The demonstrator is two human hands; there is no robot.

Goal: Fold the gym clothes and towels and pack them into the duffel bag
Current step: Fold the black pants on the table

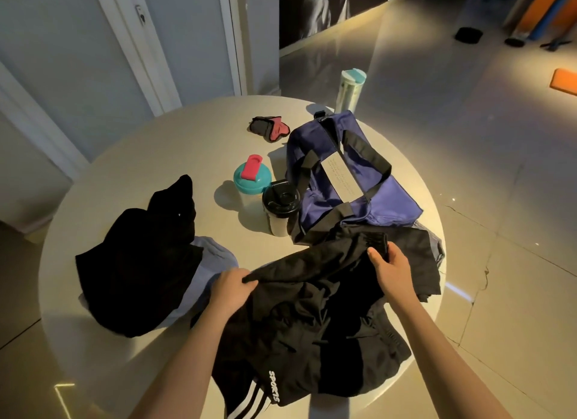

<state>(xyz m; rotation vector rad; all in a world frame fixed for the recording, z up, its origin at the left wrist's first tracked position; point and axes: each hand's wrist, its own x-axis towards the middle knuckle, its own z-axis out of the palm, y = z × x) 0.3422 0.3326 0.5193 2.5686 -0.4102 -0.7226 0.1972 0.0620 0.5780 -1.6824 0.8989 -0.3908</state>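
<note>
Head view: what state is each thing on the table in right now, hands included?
Striped sports garment: unfolded, rumpled.
Left hand: grips that garment.
Right hand: grips its ribbed edge.
Duffel bag: slumped, zip unclear.
Black garment: unfolded heap over blue cloth.
Teal-lidded shaker: upright, lid on.
Black-lidded shaker: upright, lid on.
Tumbler: upright, lid on.

Both bare arms outstretched, left hand (pixel 231 290) and right hand (pixel 392 271) with fingers pinching black garment (pixel 312 297).

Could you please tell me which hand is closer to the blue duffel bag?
Right. The right hand grips the black garment just in front of the duffel bag; the left hand holds it farther away, to the bag's left.
</note>
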